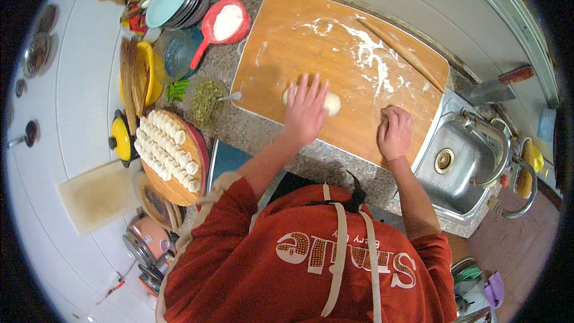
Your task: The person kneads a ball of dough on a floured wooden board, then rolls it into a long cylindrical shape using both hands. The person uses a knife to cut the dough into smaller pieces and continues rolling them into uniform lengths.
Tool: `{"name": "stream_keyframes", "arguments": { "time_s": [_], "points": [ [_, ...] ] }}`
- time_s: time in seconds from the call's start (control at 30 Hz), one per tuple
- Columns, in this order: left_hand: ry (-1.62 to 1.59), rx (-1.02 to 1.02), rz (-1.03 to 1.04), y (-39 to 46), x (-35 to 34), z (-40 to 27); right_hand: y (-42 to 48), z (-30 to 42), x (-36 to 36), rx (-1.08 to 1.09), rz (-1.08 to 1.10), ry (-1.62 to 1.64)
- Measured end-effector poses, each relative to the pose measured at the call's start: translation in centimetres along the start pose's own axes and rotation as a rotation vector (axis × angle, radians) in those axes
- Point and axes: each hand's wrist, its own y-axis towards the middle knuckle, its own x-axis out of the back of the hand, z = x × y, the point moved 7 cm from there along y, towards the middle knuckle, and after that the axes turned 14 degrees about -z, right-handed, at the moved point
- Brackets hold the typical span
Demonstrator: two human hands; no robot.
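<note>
My left hand (pixel 307 110) lies with spread fingers on a roll of pale dough (pixel 332 104) near the front edge of a wooden board (pixel 278 54). The dough shows on both sides of the fingers. To the right, my right hand (pixel 395 132) rests on the board with its fingers curled; whether anything is under them is hidden. White flour (pixel 374 58) is scattered over the board's upper middle. A wooden rolling pin (pixel 401 54) lies slantwise along the far right part. At the left, rows of shaped dumplings (pixel 168 148) cover a round wooden tray (pixel 163 186).
A bowl of green filling (pixel 205 103) with a spoon (pixel 231 96) stands left of the board. Behind it are a glass bowl (pixel 179 54) and a red scoop of flour (pixel 225 21). A steel sink (pixel 462 179) and a cleaver (pixel 491 93) are at the right.
</note>
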Motion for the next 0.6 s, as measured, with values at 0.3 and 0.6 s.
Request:
{"name": "stream_keyframes", "arguments": {
  "time_s": [0.3,0.6],
  "points": [
    [0.106,-0.001,-0.098,8.6,-3.2,0.9,-0.7,-0.2,0.2,0.003,-0.023,-0.021],
    [0.097,-0.118,0.025,6.4,-2.4,-0.8,-0.1,0.0,0.3,0.028,-0.031,-0.051]
  ]
}}
